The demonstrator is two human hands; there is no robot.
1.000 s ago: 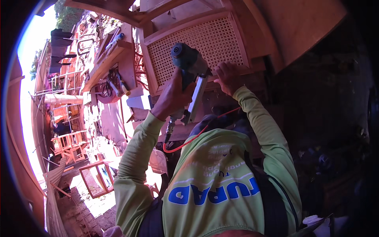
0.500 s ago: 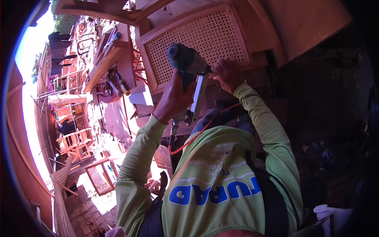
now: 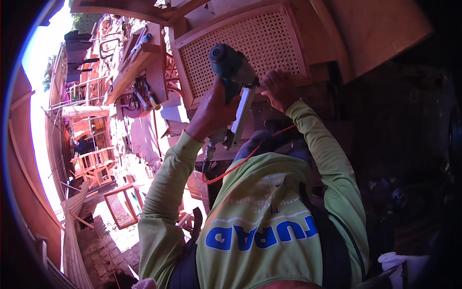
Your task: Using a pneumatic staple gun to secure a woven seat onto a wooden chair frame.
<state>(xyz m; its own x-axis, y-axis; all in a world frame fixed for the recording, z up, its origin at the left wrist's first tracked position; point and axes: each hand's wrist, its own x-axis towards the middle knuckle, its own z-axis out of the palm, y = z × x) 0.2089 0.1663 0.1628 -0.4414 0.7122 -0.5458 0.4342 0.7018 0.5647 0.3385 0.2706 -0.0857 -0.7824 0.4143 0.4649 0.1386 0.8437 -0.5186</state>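
My left hand (image 3: 214, 110) is wrapped around the grip of a dark teal pneumatic nail gun (image 3: 233, 66). The gun's nose sits at the near edge of a wooden-framed cane panel (image 3: 269, 36), and its silver magazine slants back toward my body. From the gun's lower end an orange-red air hose (image 3: 236, 167) runs across in front of my waist. My right hand (image 3: 279, 90) is closed over the near wooden rail of the panel, just right of the nose. The tool's body hides part of the woven cane.
A curved wooden piece (image 3: 139, 15) and a broad brown board (image 3: 380, 33) lie beyond the panel. Hand tools (image 3: 147, 94) hang or lie by a wooden stand at left. Another cane-panelled frame (image 3: 120, 207) and slatted woodwork (image 3: 95, 166) stand on the paved ground.
The nail gun's rear cap has shifted slightly farther from me over the cane panel. Both hands keep their hold, and the whole view has moved a little.
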